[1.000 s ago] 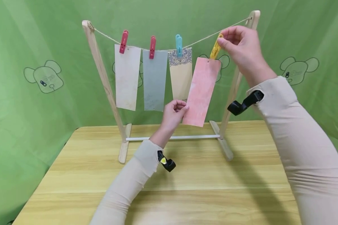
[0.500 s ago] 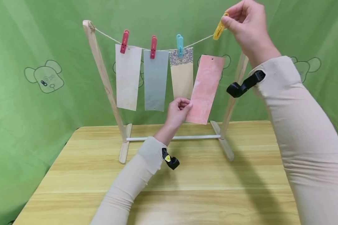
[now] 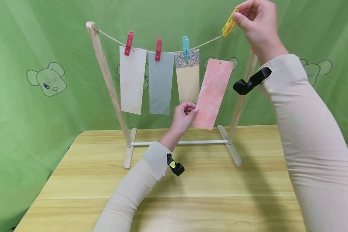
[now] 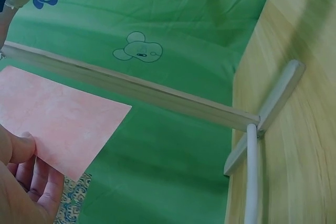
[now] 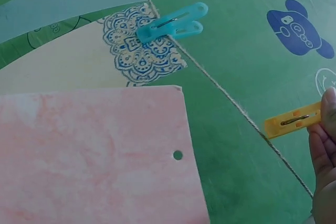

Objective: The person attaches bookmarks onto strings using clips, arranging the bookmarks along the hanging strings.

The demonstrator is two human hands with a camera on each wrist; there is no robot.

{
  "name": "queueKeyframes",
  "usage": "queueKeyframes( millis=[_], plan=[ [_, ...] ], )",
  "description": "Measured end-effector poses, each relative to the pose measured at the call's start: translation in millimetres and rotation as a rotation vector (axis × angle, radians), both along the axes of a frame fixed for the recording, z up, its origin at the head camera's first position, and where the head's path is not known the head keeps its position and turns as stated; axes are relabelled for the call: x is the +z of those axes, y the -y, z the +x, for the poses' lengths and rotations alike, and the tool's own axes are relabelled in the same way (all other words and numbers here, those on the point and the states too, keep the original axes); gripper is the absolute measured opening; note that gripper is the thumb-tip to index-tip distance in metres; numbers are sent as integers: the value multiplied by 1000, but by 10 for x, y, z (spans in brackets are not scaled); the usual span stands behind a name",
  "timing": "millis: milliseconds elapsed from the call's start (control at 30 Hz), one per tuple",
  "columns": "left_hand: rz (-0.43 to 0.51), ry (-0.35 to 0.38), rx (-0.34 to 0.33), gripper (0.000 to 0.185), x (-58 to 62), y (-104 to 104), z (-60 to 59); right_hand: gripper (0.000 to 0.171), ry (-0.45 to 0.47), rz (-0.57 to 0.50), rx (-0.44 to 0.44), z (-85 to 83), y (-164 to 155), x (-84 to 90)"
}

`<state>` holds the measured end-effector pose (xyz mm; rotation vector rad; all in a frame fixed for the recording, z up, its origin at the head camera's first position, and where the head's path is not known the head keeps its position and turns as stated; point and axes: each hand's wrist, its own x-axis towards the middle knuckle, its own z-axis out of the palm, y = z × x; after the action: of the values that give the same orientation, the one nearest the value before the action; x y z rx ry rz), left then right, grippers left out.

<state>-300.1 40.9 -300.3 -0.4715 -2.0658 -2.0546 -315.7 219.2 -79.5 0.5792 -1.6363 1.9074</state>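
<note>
My left hand (image 3: pixel 184 116) pinches the lower left edge of a pink card (image 3: pixel 213 93), which tilts to the right and has a small hole near its top. Up at the right, my right hand (image 3: pixel 259 25) pinches the handle end of a yellow clothespin (image 3: pixel 229 23). In the right wrist view the tip of that yellow clothespin (image 5: pixel 289 121) meets the string (image 5: pixel 226 95), and the pink card (image 5: pixel 105 156) is apart from it. Left of the pink card hangs a patterned cream card (image 3: pixel 188 77) under a blue clothespin (image 3: pixel 186 47).
A white card (image 3: pixel 132 80) and a grey-blue card (image 3: pixel 161 83) hang from red clothespins. The string runs between two wooden posts (image 3: pixel 105 74), joined low down by a white rod (image 3: pixel 203 141). The stand rests on a wooden table (image 3: pixel 104 193) before a green curtain.
My right hand has moved up with the yellow clothespin, which came away from the pink card's top and now meets the string. The left hand has shifted slightly right with the card.
</note>
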Motion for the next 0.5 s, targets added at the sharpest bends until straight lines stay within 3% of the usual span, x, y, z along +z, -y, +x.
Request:
queueKeyframes(
  millis=[267,500],
  plan=[
    [5,3,15,6,-54,11,-10,12,33,155,-71,-5,38,16],
    [30,19,30,6,-65,3,-25,8,143,269,-129,-7,58,8]
  ],
)
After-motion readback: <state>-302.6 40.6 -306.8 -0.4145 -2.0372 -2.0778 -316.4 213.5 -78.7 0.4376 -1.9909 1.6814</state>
